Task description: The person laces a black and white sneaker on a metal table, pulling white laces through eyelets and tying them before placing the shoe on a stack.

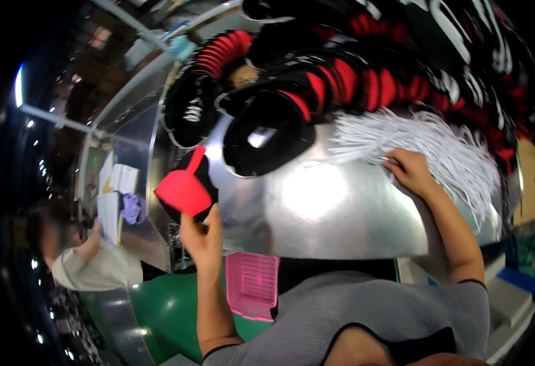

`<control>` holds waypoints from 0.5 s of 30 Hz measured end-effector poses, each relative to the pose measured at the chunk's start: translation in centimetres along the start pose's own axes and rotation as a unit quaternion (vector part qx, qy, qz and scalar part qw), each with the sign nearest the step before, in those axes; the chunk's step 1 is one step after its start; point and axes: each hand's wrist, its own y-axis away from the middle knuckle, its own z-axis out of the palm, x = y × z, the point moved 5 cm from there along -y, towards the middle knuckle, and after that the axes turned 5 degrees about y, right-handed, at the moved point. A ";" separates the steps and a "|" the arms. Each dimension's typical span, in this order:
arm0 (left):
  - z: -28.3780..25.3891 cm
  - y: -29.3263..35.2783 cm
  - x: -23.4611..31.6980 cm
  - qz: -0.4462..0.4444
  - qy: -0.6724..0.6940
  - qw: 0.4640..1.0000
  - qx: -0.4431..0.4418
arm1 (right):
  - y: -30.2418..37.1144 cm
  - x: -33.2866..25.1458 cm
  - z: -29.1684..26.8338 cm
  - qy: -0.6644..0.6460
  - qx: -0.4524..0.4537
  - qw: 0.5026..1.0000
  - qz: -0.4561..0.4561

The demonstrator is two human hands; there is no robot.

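Observation:
At the left of the metal table, my left hand point(201, 243) grips a black and red shoe upper point(185, 190) by its lower edge, thumb raised along it. A narrow red strip sticks up from its red part. On the right, my right hand point(409, 171) has its fingers pinched at the left end of a big heap of white shoelaces point(423, 137). Thin pale strands show at the fingertips; how many I hold is hard to tell. Between my hands and farther back lies another black shoe upper point(267, 137) with a pale patch inside.
Long rows of black and red shoe uppers point(365, 85) line the table's far side. The shiny metal tabletop point(353, 226) ends just before my body. Below it stands a pink plastic basket point(252, 287). A co-worker in a light sleeve point(99, 268) is at the left, near a purple crumpled item point(132, 208).

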 end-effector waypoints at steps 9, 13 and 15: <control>12.5 -22.7 -13.5 0.243 -0.349 0.904 -0.045 | 2.1 -2.3 -2.1 -0.028 -0.069 0.994 0.078; 15.0 -30.7 -19.7 0.263 -0.224 0.933 -0.102 | 2.4 -4.2 -3.5 -0.049 -0.100 0.966 0.233; 16.6 -31.2 -20.2 0.226 -0.205 0.946 -0.112 | 2.6 -2.9 -4.5 -0.054 -0.027 0.948 0.312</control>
